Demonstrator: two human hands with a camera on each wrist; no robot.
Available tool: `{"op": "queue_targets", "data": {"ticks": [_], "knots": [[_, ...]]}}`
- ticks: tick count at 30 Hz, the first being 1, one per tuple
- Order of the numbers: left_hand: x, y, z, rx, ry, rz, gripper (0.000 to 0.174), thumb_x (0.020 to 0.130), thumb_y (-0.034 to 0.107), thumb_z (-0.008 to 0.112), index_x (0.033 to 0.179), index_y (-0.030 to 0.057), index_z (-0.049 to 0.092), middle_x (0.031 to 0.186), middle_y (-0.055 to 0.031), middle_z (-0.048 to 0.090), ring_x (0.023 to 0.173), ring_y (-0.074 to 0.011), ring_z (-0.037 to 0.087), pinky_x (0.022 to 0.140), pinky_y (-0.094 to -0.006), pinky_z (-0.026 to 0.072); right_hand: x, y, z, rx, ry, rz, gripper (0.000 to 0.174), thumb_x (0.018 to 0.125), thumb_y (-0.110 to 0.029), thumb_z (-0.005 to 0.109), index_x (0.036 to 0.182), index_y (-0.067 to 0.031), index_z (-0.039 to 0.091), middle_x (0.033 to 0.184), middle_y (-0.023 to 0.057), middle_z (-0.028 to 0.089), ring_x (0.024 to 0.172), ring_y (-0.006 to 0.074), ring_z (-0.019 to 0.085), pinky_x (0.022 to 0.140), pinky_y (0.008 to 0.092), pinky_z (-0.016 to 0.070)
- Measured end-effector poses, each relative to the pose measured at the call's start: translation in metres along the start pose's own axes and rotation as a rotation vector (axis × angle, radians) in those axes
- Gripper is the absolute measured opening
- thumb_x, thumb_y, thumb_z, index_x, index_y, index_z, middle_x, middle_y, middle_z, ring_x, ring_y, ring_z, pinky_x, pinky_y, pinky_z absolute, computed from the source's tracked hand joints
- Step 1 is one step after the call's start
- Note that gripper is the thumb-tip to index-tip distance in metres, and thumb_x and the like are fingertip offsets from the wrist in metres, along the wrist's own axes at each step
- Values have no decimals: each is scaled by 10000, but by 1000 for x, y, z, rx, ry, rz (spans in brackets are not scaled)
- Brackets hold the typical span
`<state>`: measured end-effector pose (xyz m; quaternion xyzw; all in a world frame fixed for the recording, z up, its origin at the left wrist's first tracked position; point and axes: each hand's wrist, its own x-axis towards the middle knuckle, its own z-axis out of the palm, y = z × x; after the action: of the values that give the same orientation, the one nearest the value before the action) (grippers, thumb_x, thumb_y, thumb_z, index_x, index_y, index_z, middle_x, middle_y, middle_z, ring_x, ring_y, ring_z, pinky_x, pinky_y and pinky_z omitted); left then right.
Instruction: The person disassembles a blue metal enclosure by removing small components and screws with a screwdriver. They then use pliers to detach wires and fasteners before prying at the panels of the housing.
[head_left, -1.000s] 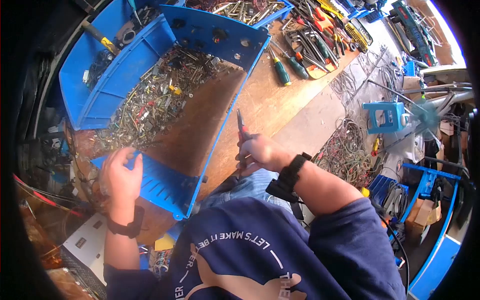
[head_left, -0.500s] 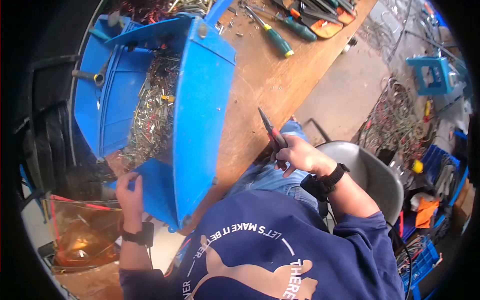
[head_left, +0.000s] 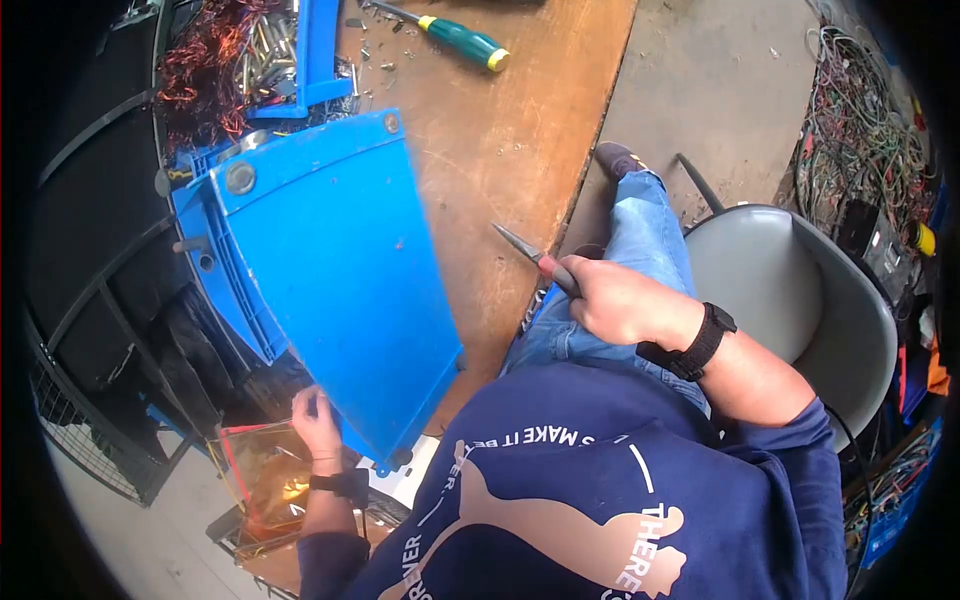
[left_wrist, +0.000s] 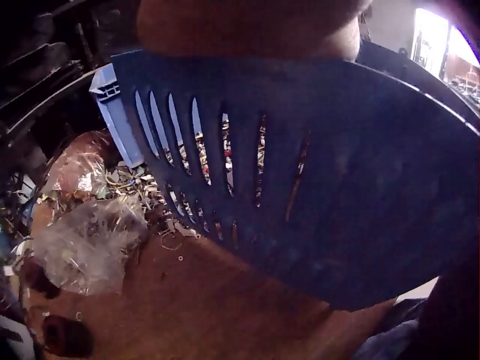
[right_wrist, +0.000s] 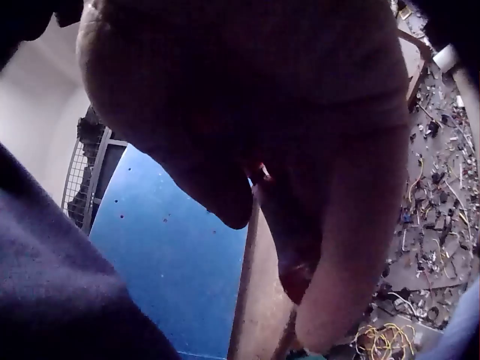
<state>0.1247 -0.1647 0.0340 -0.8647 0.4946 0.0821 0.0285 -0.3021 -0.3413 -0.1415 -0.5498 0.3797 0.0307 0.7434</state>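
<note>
A blue plastic bin (head_left: 340, 260) stands tipped on the bench, a broad smooth outer face turned toward the head camera. My left hand (head_left: 317, 425) grips its near edge; the left wrist view has that hand over the top of a slotted blue panel (left_wrist: 360, 180), small scrap showing through the slots. My right hand (head_left: 635, 300) holds long-nose pliers (head_left: 525, 250) with red and dark handles, tips pointing away over the bench. In the right wrist view the fingers are dark around the handle. Most of the bin's contents are hidden in the head view.
A green and yellow screwdriver (head_left: 465, 42) lies on the wooden bench (head_left: 520, 130). Beyond the bin are copper wire (head_left: 205, 75) and another blue container (head_left: 318, 50) of metal pieces. A grey chair (head_left: 760, 270) and heaped cables (head_left: 860, 120) stand right. Clear plastic bags (left_wrist: 90, 244) lie by the scrap.
The bin has tipped up, its scrap-filled inside giving way to its outer face. My left hand stays at its edge; the right still holds the pliers. The head view has shifted.
</note>
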Motion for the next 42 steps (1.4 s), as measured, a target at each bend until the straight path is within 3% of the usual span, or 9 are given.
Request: {"op": "queue_targets", "data": {"ticks": [10, 16, 21, 25, 28, 30, 33, 39, 42], "knots": [[-1, -24, 0, -421, -117, -164, 148, 871, 111, 559, 947, -2, 618, 930, -65, 614, 874, -176, 587, 708, -308, 481, 8, 17, 20, 62, 4, -115, 376, 792, -116, 532, 1130, 41, 486, 972, 273, 615, 983, 400, 583, 842, 466, 457], [-5, -34, 0, -998, 83, -630, 159, 919, 108, 494, 979, 11, 604, 916, -44, 619, 818, -151, 592, 677, -277, 494, 11, 31, 46, 143, -6, -168, 382, 790, -118, 540, 1139, 21, 473, 1002, 265, 593, 968, 413, 570, 830, 464, 450], [-2, -33, 4, -1177, 102, -696, 165, 920, 119, 496, 977, 11, 606, 900, -43, 626, 814, -144, 589, 671, -274, 493, 12, 33, 58, 145, -39, -99, 330, 807, -115, 519, 1089, 50, 475, 996, 269, 597, 963, 403, 583, 819, 461, 453], [-3, -29, 8, -1070, 40, -542, 169, 921, 128, 498, 975, 11, 607, 888, -42, 631, 811, -139, 586, 666, -272, 492, 10, 34, 70, 186, 11, -163, 353, 811, -97, 503, 1132, 41, 453, 1037, 273, 576, 990, 411, 564, 841, 461, 443], [-4, -16, 4, -566, -65, -170, 190, 902, 153, 526, 950, -7, 618, 903, -56, 630, 834, -162, 588, 689, -285, 480, 10, 22, 72, 208, -2, -166, 390, 810, -68, 480, 1187, 25, 437, 1098, 277, 550, 1044, 421, 528, 892, 453, 425], [-4, -14, 3, -409, -50, -90, 184, 881, 148, 549, 924, -13, 626, 900, -69, 634, 830, -182, 588, 723, -301, 469, 12, 11, 76, 178, 14, -179, 421, 808, -69, 469, 1217, 24, 432, 1117, 271, 545, 1073, 415, 516, 927, 436, 413], [-3, -10, 6, -220, 36, 14, 164, 858, 126, 571, 896, -22, 630, 891, -88, 636, 837, -200, 583, 774, -323, 452, 23, -10, 88, 184, 97, -264, 423, 814, -84, 469, 1220, 29, 440, 1045, 235, 583, 952, 366, 598, 852, 407, 484], [-4, 12, 7, -186, 155, 65, 92, 794, 73, 637, 845, -3, 641, 850, -120, 637, 851, -255, 581, 799, -346, 439, 44, -64, 96, 501, -14, 189, 214, 810, -109, 524, 948, 54, 521, 772, 126, 568, 625, 209, 578, 550, 345, 535], [-5, 13, 8, -228, 207, 88, 97, 777, 72, 646, 843, 2, 650, 844, -124, 634, 849, -272, 581, 794, -350, 440, 39, -84, 102, 470, 50, 205, 167, 807, -106, 538, 878, 44, 522, 729, 121, 560, 612, 230, 572, 554, 359, 532]]}}
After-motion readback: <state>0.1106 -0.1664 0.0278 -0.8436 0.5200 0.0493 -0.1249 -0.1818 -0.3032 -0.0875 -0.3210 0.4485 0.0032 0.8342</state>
